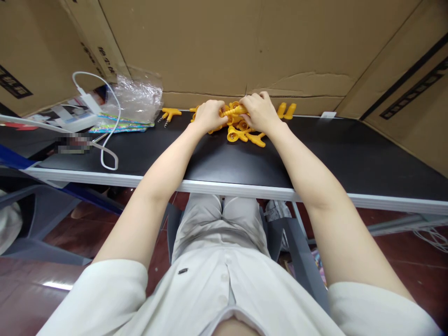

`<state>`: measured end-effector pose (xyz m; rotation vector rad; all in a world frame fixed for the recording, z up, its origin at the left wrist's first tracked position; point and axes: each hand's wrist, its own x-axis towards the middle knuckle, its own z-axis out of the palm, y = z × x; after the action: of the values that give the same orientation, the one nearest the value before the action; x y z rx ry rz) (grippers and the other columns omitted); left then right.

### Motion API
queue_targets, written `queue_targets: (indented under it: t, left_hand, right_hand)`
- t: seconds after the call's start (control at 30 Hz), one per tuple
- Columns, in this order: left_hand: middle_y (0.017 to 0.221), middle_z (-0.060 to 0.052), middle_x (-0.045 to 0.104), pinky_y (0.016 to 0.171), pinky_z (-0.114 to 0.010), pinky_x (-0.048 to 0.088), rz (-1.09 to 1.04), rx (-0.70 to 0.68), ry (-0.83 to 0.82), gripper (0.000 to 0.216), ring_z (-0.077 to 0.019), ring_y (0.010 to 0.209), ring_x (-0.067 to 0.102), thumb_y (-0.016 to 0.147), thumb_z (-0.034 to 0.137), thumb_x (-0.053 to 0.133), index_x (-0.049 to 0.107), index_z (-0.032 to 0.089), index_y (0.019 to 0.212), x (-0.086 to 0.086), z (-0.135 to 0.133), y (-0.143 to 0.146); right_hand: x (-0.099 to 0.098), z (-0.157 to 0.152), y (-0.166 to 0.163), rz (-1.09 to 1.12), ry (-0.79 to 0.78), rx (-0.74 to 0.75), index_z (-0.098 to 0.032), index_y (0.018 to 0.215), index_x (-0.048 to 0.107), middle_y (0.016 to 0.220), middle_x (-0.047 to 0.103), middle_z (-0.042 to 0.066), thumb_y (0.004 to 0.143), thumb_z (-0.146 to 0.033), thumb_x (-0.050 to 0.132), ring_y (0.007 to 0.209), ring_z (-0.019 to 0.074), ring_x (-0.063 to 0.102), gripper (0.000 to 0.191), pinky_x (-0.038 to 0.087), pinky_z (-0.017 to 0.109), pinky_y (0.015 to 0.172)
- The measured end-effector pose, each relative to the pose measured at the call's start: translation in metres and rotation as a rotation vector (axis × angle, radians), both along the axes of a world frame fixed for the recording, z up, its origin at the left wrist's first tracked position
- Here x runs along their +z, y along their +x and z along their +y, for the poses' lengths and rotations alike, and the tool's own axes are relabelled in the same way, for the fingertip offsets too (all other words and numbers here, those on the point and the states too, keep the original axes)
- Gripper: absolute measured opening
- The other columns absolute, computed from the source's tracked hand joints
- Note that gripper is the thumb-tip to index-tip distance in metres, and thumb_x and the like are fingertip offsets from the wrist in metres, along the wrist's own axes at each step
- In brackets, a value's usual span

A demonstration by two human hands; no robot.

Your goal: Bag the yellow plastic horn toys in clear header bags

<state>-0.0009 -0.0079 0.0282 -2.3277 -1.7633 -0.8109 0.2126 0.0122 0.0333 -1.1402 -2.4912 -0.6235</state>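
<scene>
My left hand (211, 115) and my right hand (259, 111) are close together above a pile of yellow plastic corkscrew parts (232, 135) at the back of the black table. Between them lies a ridged yellow corkscrew (235, 111), tilted slightly, with the fingers of both hands closed on its ends. Those ends are partly hidden by the fingers. Under and in front of the hands, the pile shows bell-shaped ends and a T-shaped handle (256, 139). Left of my left hand, T-handled corkscrews (171, 113) with bare metal spirals rest on the table.
Two yellow sleeves (287, 110) stand beyond my right hand, near the cardboard wall (224, 51). At the left are a crumpled clear plastic bag (138, 95), a colourful packet (122, 124) and a looping white cable (119, 109). A metal edge (238, 188) borders the table's front.
</scene>
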Motion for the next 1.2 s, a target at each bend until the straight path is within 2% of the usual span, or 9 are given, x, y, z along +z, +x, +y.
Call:
queue_targets:
  t: [0.2, 0.33, 0.47, 0.63, 0.73, 0.8, 0.97, 1.1, 1.2]
  left_hand:
    - [0.099, -0.009, 0.077, 0.096, -0.043, 0.054, -0.016, -0.025, -0.024, 0.018, -0.0349, 0.108, 0.069, 0.081, 0.028, 0.068, 0.077, 0.024, 0.097, 0.001, -0.005, 0.006]
    - [0.1, -0.011, 0.076, 0.098, -0.044, 0.054, -0.01, -0.012, -0.035, 0.017, -0.0359, 0.11, 0.069, 0.082, 0.028, 0.067, 0.076, 0.023, 0.096, 0.0, -0.003, 0.003]
    - [0.104, -0.011, 0.077, 0.105, -0.044, 0.053, -0.068, 0.003, -0.002, 0.021, -0.036, 0.118, 0.069, 0.086, 0.026, 0.064, 0.075, 0.022, 0.104, -0.003, 0.006, -0.004]
    - [0.111, -0.01, 0.077, 0.113, -0.045, 0.05, -0.197, 0.07, 0.049, 0.027, -0.0343, 0.122, 0.07, 0.089, 0.021, 0.061, 0.074, 0.024, 0.113, -0.006, 0.016, -0.012]
    - [0.11, -0.009, 0.078, 0.114, -0.046, 0.05, -0.25, 0.116, 0.074, 0.027, -0.034, 0.122, 0.071, 0.089, 0.018, 0.06, 0.074, 0.025, 0.111, -0.006, 0.021, -0.017]
    - [0.108, -0.008, 0.078, 0.114, -0.045, 0.051, -0.276, 0.117, 0.102, 0.027, -0.0337, 0.121, 0.072, 0.088, 0.018, 0.06, 0.074, 0.027, 0.109, -0.008, 0.026, -0.02]
    - [0.111, -0.007, 0.079, 0.115, -0.043, 0.052, -0.349, 0.096, 0.163, 0.023, -0.0326, 0.122, 0.072, 0.091, 0.023, 0.06, 0.074, 0.028, 0.11, -0.013, 0.033, -0.026]
    - [0.127, -0.008, 0.077, 0.117, -0.044, 0.051, -0.375, 0.122, 0.146, 0.031, -0.0323, 0.127, 0.07, 0.096, 0.032, 0.062, 0.07, 0.03, 0.127, -0.009, 0.029, -0.028]
    - [0.145, -0.009, 0.07, 0.121, -0.045, 0.047, -0.385, 0.159, 0.097, 0.048, -0.0333, 0.14, 0.063, 0.098, 0.035, 0.063, 0.061, 0.033, 0.146, -0.002, 0.024, -0.028]
  right_hand:
    - [0.005, -0.002, 0.004, 0.098, 0.023, -0.025, -0.022, 0.146, 0.056, 0.131, 0.07, 0.017, 0.105, -0.026, 0.035, 0.13, 0.0403, 0.059, 0.047, 0.038, 0.063, 0.115]
    - [0.018, -0.015, 0.01, 0.149, -0.007, -0.167, -0.025, 0.146, 0.055, 0.141, 0.067, 0.017, 0.106, -0.031, 0.033, 0.136, 0.04, 0.056, 0.047, 0.037, 0.063, 0.12]
    - [0.022, -0.015, 0.026, 0.229, -0.042, -0.358, -0.026, 0.143, 0.055, 0.151, 0.06, 0.018, 0.111, -0.045, 0.032, 0.142, 0.0386, 0.051, 0.044, 0.037, 0.061, 0.123]
    - [0.007, 0.01, 0.065, 0.435, -0.168, -0.608, -0.021, 0.141, 0.059, 0.155, 0.058, 0.022, 0.114, -0.049, 0.04, 0.147, 0.038, 0.049, 0.044, 0.036, 0.06, 0.124]
    - [-0.005, 0.022, 0.085, 0.516, -0.271, -0.719, -0.017, 0.138, 0.065, 0.148, 0.065, 0.023, 0.111, -0.043, 0.053, 0.145, 0.0406, 0.056, 0.04, 0.037, 0.063, 0.124]
    - [-0.011, 0.027, 0.093, 0.543, -0.335, -0.77, -0.013, 0.138, 0.067, 0.149, 0.065, 0.024, 0.107, -0.036, 0.062, 0.147, 0.0405, 0.057, 0.039, 0.039, 0.061, 0.125]
    - [-0.02, 0.035, 0.101, 0.67, -0.407, -0.804, -0.007, 0.148, 0.062, 0.152, 0.064, 0.024, 0.099, -0.02, 0.073, 0.144, 0.0347, 0.063, 0.052, 0.05, 0.045, 0.12]
    - [-0.026, 0.04, 0.108, 0.66, -0.444, -0.735, -0.008, 0.129, 0.073, 0.136, 0.074, 0.02, 0.1, -0.016, 0.067, 0.131, 0.03, 0.071, 0.031, 0.055, 0.04, 0.114]
    - [-0.033, 0.045, 0.112, 0.578, -0.502, -0.676, -0.01, 0.126, 0.076, 0.137, 0.075, 0.018, 0.1, -0.018, 0.063, 0.132, 0.0299, 0.07, 0.029, 0.053, 0.042, 0.116]
